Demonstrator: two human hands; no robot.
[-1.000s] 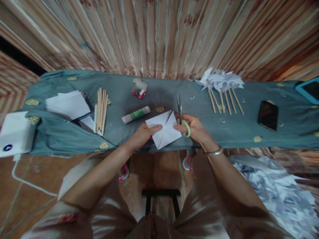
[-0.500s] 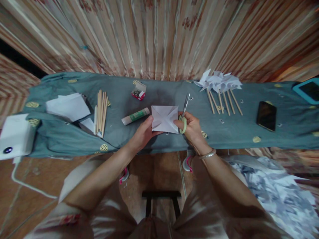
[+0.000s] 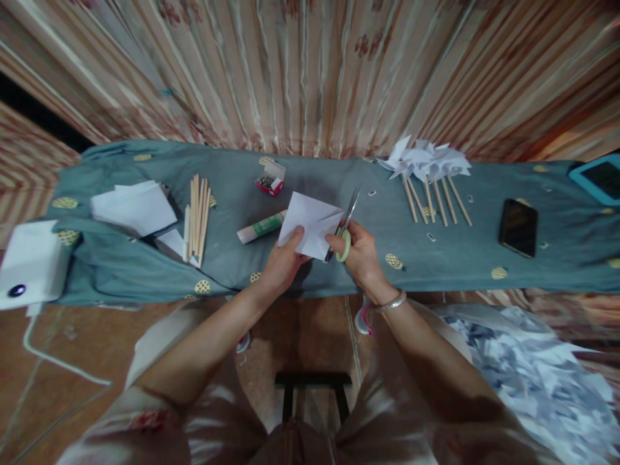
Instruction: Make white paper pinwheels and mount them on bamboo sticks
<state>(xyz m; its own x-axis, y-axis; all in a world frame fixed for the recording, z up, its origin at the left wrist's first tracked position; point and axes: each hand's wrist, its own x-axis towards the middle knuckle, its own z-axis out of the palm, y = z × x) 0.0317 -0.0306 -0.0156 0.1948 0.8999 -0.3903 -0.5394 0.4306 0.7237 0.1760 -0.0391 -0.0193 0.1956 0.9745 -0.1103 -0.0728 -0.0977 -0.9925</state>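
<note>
A square of white paper [image 3: 310, 223] with crease lines is pinched in my left hand [image 3: 285, 263], thumb on top and fingers beneath. My right hand [image 3: 359, 253] is closed around scissors [image 3: 345, 244] with pale green handles, their blades pointing up and away beside the paper's right edge. The right thumb also rests at the paper's lower right corner. Just left of the paper lies a green and white glue stick [image 3: 264, 226], its right end covered by the sheet. Behind it stands a small red box [image 3: 270, 179] of metal pins with its lid up.
Wooden sticks [image 3: 197, 216] and a stack of white paper [image 3: 135, 208] lie at left, near a white device [image 3: 29, 261]. Paper pinwheels [image 3: 429, 160] on sticks and a phone [image 3: 518, 226] lie at right. A heap of folded paper [image 3: 547, 374] sits below the table's right side.
The paper has been turned from square-on to tilted and shifted slightly left. My right hand and the scissors have moved a little left with it.
</note>
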